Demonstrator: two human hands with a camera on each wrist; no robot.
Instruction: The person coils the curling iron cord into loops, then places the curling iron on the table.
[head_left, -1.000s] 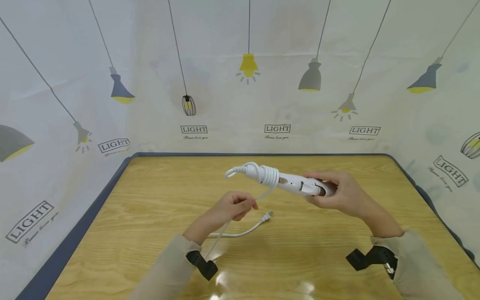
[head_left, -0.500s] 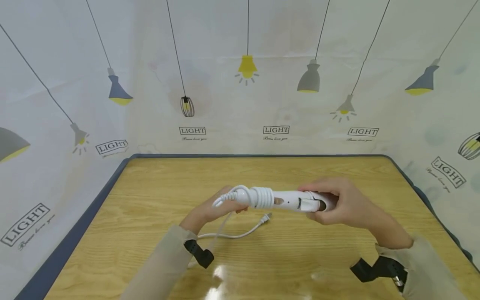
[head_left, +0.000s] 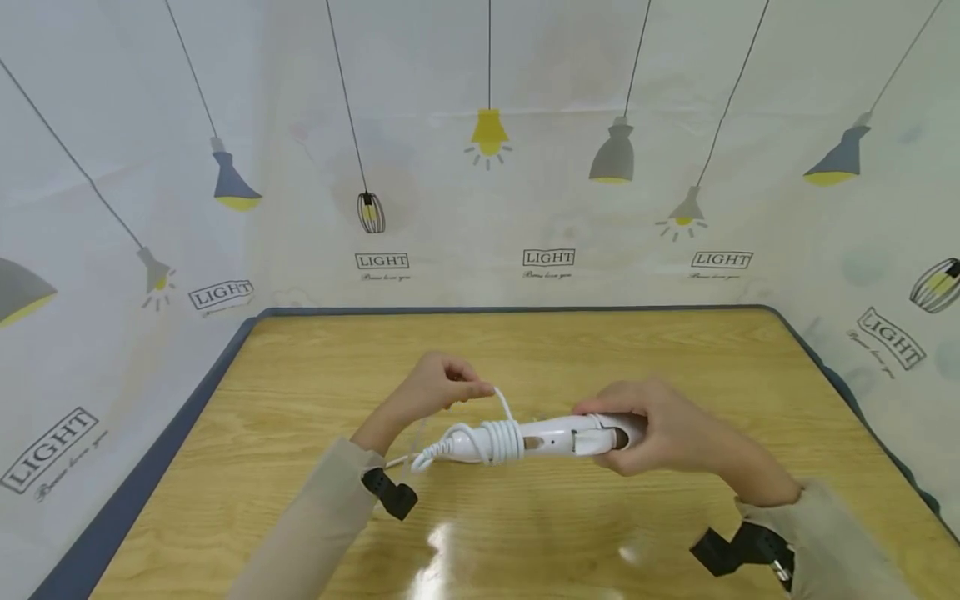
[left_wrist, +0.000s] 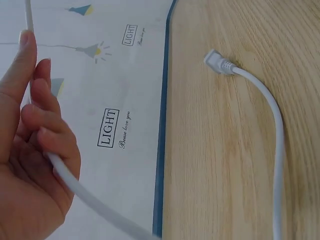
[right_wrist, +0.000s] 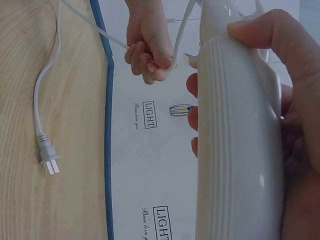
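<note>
My right hand (head_left: 667, 429) grips a white hair straightener (head_left: 555, 437) by its right end, holding it roughly level above the table. Several turns of white cord (head_left: 501, 442) are wound round its left end, where a ribbed sleeve and a small loop stick out. Just beyond that end, my left hand (head_left: 427, 392) pinches the cord between thumb and forefinger, and a short stretch rises taut from the coil to the fingertips. In the left wrist view the cord (left_wrist: 95, 200) also runs through the curled lower fingers. The straightener's ribbed side (right_wrist: 225, 125) fills much of the right wrist view.
The cord's two-pin plug (right_wrist: 49, 156) lies on the wooden table (head_left: 570, 533), with a curved length of cord behind it. A dark blue edge (head_left: 525, 310) borders the table at the back. Lamp-printed sheeting (head_left: 450, 183) stands around it.
The left hand has carried the cord from in front of the straightener, underneath it, up to its far side. The straightener has come lower, shifted left and turned closer to level.
</note>
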